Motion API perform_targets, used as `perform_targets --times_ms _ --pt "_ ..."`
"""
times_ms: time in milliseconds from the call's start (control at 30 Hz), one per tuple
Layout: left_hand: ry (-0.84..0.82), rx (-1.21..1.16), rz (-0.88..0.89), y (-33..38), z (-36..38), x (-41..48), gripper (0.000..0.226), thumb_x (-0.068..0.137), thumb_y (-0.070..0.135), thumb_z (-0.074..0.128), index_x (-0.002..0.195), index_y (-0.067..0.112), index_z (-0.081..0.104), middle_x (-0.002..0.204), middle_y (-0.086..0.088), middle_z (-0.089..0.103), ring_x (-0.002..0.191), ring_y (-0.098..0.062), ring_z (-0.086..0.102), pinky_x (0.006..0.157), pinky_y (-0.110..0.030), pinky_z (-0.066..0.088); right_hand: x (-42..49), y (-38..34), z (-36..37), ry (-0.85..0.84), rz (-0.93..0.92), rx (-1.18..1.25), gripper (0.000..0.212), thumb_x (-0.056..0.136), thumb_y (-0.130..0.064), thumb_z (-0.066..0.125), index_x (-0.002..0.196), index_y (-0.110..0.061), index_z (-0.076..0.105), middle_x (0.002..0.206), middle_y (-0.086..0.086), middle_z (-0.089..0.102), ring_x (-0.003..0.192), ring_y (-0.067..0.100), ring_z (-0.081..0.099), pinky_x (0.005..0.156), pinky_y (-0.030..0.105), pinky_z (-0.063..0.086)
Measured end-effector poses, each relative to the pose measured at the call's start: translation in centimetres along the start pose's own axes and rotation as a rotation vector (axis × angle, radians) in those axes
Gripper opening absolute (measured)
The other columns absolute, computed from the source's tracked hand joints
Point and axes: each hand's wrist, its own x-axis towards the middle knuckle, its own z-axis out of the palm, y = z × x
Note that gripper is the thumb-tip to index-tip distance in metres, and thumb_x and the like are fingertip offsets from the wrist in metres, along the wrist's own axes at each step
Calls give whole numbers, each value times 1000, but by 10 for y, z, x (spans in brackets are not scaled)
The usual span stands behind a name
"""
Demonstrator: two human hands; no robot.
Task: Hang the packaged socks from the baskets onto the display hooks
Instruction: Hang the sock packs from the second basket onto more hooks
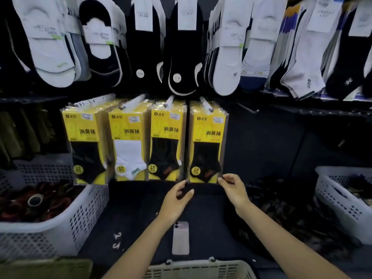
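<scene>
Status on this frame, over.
Left hand touching, right hand pinching bottom corners of rightmost sock pack. Pack hangs on its hook. Nothing in the way; phone lies below.

Reads 消臭袜 in bold black on the yellow card of each of the four hanging sock packs (207, 137), with the small logo (201, 118) at top left, the white price stickers (218, 119) and the paper tags (144, 13) on the socks above all too blurred to make out.
</scene>
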Motion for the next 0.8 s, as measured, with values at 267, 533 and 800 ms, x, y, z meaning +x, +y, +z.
perform_targets --times_ms 267,533,800 --pt "9 27 -442 -161 12 -121 19 89 1 60 107 7 58 89 5 59 79 -1 59 71 -11 45 -111 168 7 -261 459 3 25 93 6 52 78 -13 53 70 -2 59 62 10 56 57 14 44" --pt "-59 199 -891 -270 15 -180 65 90 44 56 142 9 38 143 -17 44 128 -34 45 106 -49 37 -163 294 -4 -426 711 -385 34 92 -26 61 116 -2 58 110 12 60 102 23 58 81 28 44" --pt "-28 155 -1035 -303 32 -173 56 96 41 44 143 12 36 147 -16 37 133 -35 38 108 -49 32 -155 325 22 -426 916 -237 68 95 -36 54 150 -11 24 153 14 31 139 33 32 110 41 33"
